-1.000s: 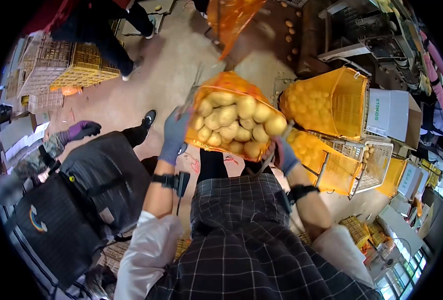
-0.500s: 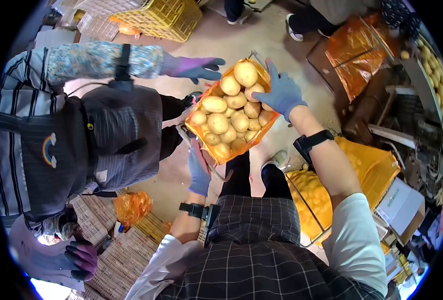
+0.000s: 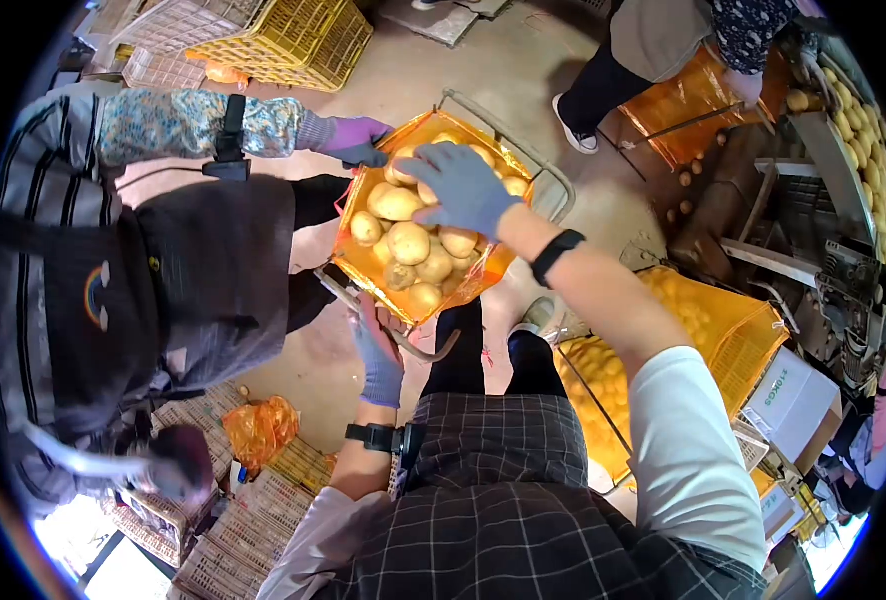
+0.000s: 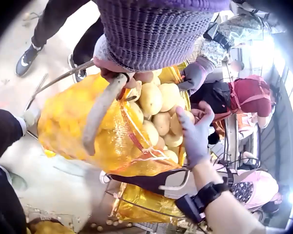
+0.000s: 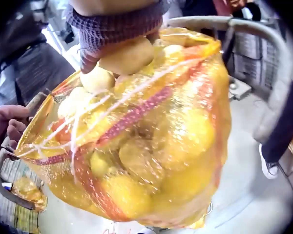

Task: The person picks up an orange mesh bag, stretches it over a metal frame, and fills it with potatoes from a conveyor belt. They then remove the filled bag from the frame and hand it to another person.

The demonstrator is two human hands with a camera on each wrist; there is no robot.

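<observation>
An orange mesh bag (image 3: 358,240) full of potatoes (image 3: 409,242) hangs in a metal frame (image 3: 523,150) before the person. The gloved left hand (image 3: 378,352) grips the frame's near-left bar; in the left wrist view its glove (image 4: 141,34) covers the bag's top edge and the curved bar (image 4: 103,109) stands beside it. Spread over the potatoes, the right hand (image 3: 458,185) touches them with its fingers; the right wrist view shows one potato (image 5: 127,56) between thumb and fingers, which look loosely bent. Another person's gloved hand (image 3: 353,140) touches the bag's far-left rim.
Another person in a dark apron (image 3: 228,270) stands close on the left. Yellow crates (image 3: 293,45) are at the upper left. Filled mesh bags (image 3: 598,390) and a white box (image 3: 788,400) stand on the right. A metal machine (image 3: 843,290) is beyond them.
The right hand has moved from the bag's right rim onto the potatoes. The bag has shifted slightly left, and the other person's hand now touches its rim. The left hand stays at the frame.
</observation>
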